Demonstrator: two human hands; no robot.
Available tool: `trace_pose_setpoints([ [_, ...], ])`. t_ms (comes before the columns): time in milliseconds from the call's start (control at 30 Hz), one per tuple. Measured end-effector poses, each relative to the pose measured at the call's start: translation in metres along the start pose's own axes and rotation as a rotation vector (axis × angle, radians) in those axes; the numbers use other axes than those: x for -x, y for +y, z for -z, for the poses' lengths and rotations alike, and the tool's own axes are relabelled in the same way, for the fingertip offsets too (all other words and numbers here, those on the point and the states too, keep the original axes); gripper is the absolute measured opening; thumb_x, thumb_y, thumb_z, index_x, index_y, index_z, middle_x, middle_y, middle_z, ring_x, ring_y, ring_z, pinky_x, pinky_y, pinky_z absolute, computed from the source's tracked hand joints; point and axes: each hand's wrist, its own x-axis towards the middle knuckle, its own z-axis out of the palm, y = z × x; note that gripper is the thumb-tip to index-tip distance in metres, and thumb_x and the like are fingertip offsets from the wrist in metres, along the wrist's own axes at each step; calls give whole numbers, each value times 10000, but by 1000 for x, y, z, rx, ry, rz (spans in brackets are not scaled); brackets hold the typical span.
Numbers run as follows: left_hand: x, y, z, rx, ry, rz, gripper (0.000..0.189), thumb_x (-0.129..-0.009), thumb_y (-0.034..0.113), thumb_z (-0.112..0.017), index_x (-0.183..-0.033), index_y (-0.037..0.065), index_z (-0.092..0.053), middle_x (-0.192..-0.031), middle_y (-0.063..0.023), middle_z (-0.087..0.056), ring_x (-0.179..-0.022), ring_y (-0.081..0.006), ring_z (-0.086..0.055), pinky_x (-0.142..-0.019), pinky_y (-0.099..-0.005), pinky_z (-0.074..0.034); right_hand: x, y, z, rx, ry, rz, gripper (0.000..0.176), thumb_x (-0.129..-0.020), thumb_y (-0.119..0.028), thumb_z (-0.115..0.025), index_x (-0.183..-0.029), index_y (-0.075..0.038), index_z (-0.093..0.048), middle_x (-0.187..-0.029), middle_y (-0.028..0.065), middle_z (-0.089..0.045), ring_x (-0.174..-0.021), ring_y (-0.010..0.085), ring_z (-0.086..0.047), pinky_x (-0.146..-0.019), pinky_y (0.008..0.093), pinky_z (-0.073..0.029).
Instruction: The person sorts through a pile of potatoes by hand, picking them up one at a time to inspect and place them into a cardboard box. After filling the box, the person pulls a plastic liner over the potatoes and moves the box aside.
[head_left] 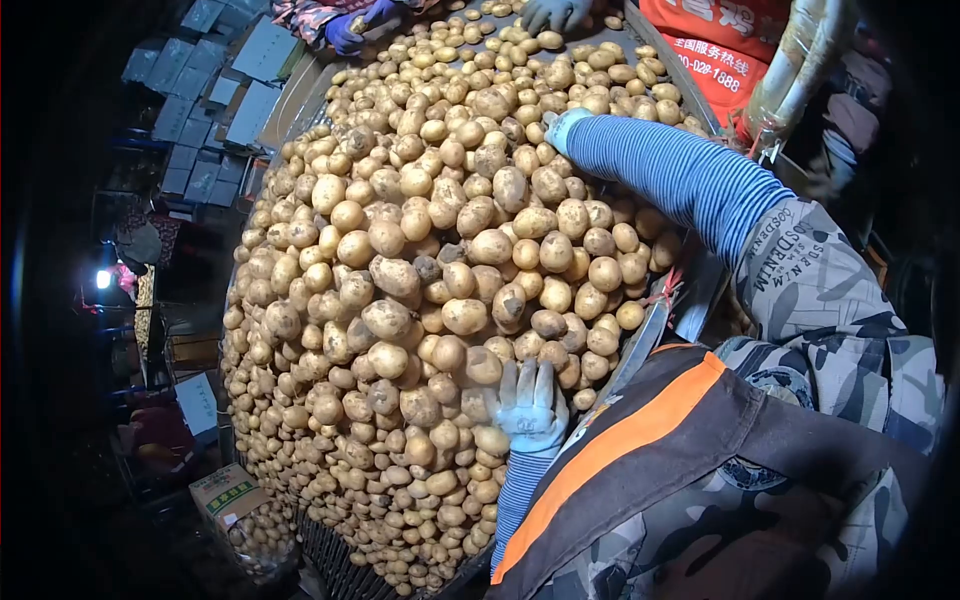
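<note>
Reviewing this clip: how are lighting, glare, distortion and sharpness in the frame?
Head view: potatoes brightly lit and fairly crisp; left hand readable; a small bright light glares at the left; wide-angle bending, with corners falling to black; background at far right dim and soft.

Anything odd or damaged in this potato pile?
Yes: a dark lump near the middle of the picture, up and left of the left hand. It is much darker than the tan potatoes around it. Could be soil or rot; I can't tell which. Nothing else clearly stands out.
</note>
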Motion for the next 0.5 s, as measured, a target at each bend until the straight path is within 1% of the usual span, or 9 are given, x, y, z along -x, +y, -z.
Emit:
trace_pose_setpoints([
  [67,1,-3,-6,54,-109,62,381,-685,206,-655,-1059,133,-652,-1049,-39,-632,-1014,-260,-565,-765,-478,-422,-1,2,4,6,18,3,379,-828,-73,-602,-1206,-83,-609,-1344,124,-487,-1152,262,-576,-882,370,-511],
  [133,5,-7,-14,71,-60,45,378,-684,199,-662,-1055,129,-652,-1047,-36,-635,-996,-261,-569,-755,-486,-425,7,4,7,3,65,47,365,-851,-86,-565,-1212,-127,-605,-1311,120,-515,-1144,262,-583,-876,380,-508],
  [200,2,-8,-14,84,-9,15,367,-680,200,-660,-1038,121,-653,-1021,-33,-639,-973,-254,-573,-740,-474,-426,4,7,2,-44,44,48,390,-846,-89,-570,-1229,-164,-584,-1329,116,-490,-1172,263,-560,-903,388,-493],
  [233,-1,-7,-13,92,20,-1,358,-678,201,-657,-1025,116,-654,-1004,-31,-641,-957,-250,-576,-729,-465,-427,3,10,-4,-137,47,-28,413,-843,-91,-574,-1246,-178,-561,-1355,104,-455,-1202,262,-534,-927,391,-478],
  [267,-3,-6,-14,98,25,-4,354,-678,201,-655,-1022,115,-654,-1000,-32,-641,-954,-249,-576,-729,-463,-427,2,12,-12,-56,20,44,419,-841,-92,-579,-1251,-169,-554,-1368,95,-432,-1216,260,-520,-934,394,-473],
  [300,-4,-4,-13,102,34,-5,350,-679,201,-654,-1018,113,-654,-997,-32,-641,-951,-248,-577,-728,-462,-427,6,11,-12,-79,38,14,417,-842,-92,-578,-1251,-168,-555,-1362,97,-440,-1216,258,-521,-938,394,-471],
  [367,-6,-5,-12,94,69,-12,343,-680,200,-651,-1011,110,-654,-989,-32,-640,-945,-247,-577,-727,-458,-426,16,11,-7,-51,96,1,405,-851,-73,-559,-1246,-159,-556,-1339,105,-463,-1218,244,-522,-949,390,-466],
  [400,-7,-5,-12,92,85,-13,339,-680,200,-650,-1007,108,-654,-986,-33,-640,-942,-246,-577,-727,-457,-426,29,10,-3,4,214,-13,429,-843,-124,-578,-1267,-173,-538,-1324,103,-493,-1189,241,-542,-934,386,-468],
  [500,-3,-1,-9,93,136,-39,321,-684,196,-641,-989,99,-654,-970,-34,-639,-934,-249,-577,-728,-454,-425,80,15,21,-399,318,-83,424,-764,-253,-666,-1169,-155,-590,-1171,120,-616,-1077,284,-602,-899,389,-472],
])
